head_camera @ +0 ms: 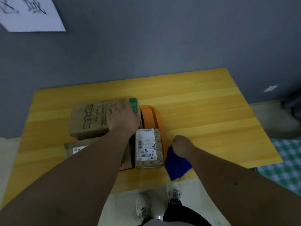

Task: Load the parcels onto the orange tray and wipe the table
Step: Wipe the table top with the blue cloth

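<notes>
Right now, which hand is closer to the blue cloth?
Right. The right hand grips the blue cloth at the table's near edge; the left hand rests on the big box, farther back.

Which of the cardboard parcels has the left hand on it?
The large brown cardboard box with bold black print, farthest from the person; the left hand rests on its top. The white-labelled parcel is untouched.

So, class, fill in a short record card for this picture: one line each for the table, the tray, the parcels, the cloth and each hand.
table: yellow wooden table
tray: orange plastic tray, mostly covered by parcels
parcels: large brown cardboard box; small labelled cardboard box; a third labelled parcel, partly hidden
cloth: blue cloth on the near table edge
left hand: rests on the large box
right hand: grips the cloth
</notes>
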